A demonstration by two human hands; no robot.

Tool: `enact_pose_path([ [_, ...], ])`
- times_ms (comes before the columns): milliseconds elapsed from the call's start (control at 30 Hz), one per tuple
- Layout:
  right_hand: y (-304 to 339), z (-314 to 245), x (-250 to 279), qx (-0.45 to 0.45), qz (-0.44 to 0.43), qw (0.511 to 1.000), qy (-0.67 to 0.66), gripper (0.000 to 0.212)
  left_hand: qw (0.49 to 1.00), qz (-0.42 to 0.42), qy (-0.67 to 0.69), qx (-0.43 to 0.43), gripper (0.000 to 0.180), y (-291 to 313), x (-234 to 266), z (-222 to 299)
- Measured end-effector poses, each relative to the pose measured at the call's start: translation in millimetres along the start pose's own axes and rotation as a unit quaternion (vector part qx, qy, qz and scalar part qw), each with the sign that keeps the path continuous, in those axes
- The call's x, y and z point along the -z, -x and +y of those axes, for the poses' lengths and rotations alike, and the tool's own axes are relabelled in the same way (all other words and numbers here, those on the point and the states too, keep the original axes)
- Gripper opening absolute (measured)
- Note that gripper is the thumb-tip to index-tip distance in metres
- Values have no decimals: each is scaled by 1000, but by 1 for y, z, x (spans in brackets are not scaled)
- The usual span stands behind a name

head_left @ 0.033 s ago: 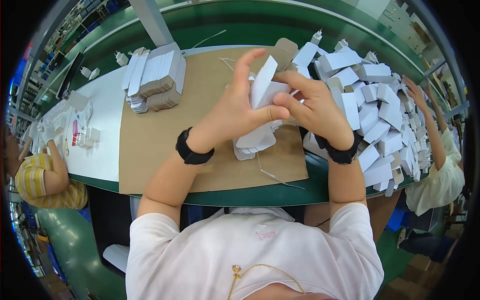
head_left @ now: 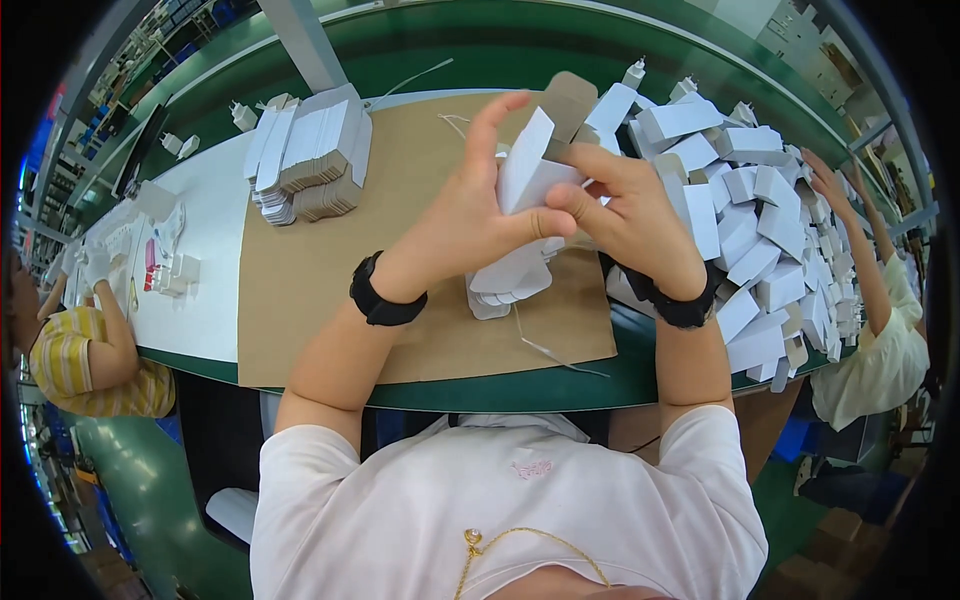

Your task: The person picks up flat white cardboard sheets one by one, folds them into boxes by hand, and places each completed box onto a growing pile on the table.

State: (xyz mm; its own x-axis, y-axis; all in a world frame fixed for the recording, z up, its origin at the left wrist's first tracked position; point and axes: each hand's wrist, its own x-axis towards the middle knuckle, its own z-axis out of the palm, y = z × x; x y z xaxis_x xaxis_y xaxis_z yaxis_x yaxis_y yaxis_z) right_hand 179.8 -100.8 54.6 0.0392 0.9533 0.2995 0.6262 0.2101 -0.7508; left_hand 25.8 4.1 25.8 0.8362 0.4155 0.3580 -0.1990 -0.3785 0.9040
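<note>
A small white carton (head_left: 527,180) with raised flaps is held up between my two hands. My left hand (head_left: 455,225) grips it from the left, thumb across its near side and index finger lifted away. From the right, my right hand (head_left: 635,205) pinches it with thumb and bent fingers. A brown-grey flap (head_left: 570,100) stands up just beyond my right fingers; I cannot tell for sure that it belongs to this carton. Below the hands, a stack of flat white cartons (head_left: 510,280) lies on a brown cardboard sheet (head_left: 320,320), partly hidden by my hands.
A heap of folded white cartons (head_left: 750,215) covers the table's right side. Bundled flat cartons (head_left: 310,150) stand at the back left. White plug adapters (head_left: 243,117) sit along the far edge. A loose strap (head_left: 560,360) lies near the front. Co-workers sit left (head_left: 75,360) and right (head_left: 885,345).
Both hands keep hold of the carton. My left hand and the carton have shifted very slightly, and the brown-grey flap shows a little higher.
</note>
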Motion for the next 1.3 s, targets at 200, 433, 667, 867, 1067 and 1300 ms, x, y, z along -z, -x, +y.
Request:
enact_pose_path([
  [200,-9,6,-17,175,254,925,-221,34,990,27,124,-69,73,-2,0,-7],
  [433,-3,17,-32,96,70,903,-412,20,987,11,160,31,59,0,2,-2],
  [667,-2,4,-37,202,209,933,-214,29,980,3,195,24,65,2,6,3],
  [867,-3,2,-14,38,119,955,-268,25,997,-53,64,7,82,4,16,-1],
  [1067,-3,6,-3,37,68,972,-222,30,999,-44,5,1,82,5,17,12],
  [1300,-5,10,-5,176,122,975,-57,37,997,71,-18,2,76,0,17,2],
])
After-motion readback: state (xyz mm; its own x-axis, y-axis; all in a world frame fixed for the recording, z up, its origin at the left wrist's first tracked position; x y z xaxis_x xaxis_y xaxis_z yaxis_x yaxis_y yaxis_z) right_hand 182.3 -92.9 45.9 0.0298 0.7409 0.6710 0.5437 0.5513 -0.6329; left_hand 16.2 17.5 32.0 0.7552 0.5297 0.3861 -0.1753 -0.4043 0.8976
